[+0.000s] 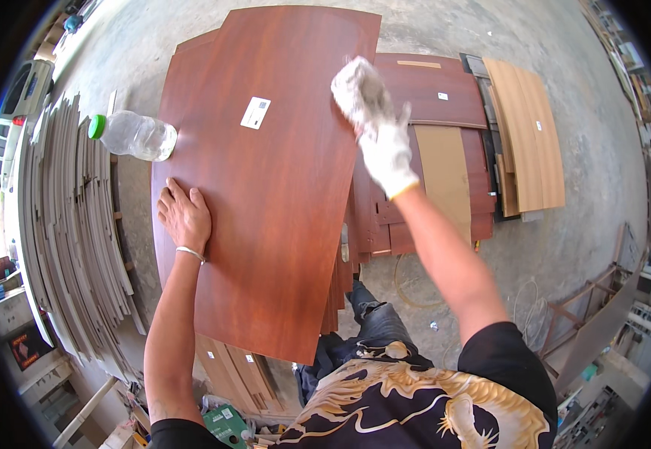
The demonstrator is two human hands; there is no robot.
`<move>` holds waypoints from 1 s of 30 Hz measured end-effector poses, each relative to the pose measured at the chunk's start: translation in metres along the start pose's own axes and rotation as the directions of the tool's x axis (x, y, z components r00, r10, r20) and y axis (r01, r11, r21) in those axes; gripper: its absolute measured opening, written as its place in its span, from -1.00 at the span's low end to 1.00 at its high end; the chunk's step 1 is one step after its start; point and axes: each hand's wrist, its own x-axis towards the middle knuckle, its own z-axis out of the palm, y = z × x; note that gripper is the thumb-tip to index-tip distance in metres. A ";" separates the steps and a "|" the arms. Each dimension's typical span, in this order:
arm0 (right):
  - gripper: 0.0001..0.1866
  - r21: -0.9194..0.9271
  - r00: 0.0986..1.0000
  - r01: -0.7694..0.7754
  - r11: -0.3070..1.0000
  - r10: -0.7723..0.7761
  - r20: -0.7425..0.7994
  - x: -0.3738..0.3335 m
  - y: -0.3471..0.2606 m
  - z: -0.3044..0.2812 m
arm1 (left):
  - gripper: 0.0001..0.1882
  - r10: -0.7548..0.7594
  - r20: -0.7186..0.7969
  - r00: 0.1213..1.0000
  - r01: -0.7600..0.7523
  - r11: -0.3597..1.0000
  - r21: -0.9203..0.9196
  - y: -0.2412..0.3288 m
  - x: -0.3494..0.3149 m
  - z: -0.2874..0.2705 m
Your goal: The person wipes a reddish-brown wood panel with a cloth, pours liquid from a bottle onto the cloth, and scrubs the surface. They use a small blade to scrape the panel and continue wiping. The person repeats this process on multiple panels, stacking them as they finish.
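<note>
A large reddish-brown wood panel [273, 187] lies in front of me on top of other panels, with a white label [255, 113] stuck on it. Bare, with fingers spread flat, my left hand [185, 217] rests on the panel near its left edge. My right hand [387, 150] wears a white knit glove and grips a bunched, whitish rag [360, 88] at the panel's right edge. Motion blurs the gloved fingers a little. A clear plastic bottle [142, 135] with a green cap stands near the panel's left edge, beyond my left hand.
On the right lie more reddish panels [445, 90] and light-wood panels [523, 135]. Long grey strips [78, 232] are stacked at the left. A metal frame [587, 314] stands at the lower right, and a green box [226, 425] sits near my left elbow.
</note>
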 end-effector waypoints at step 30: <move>-0.32 0.267 0.990 0.117 0.957 -0.135 0.049 -0.141 -0.100 -0.031 | -0.30 -0.043 -0.019 0.999 0.044 0.998 0.033 -0.017 -0.003 -0.002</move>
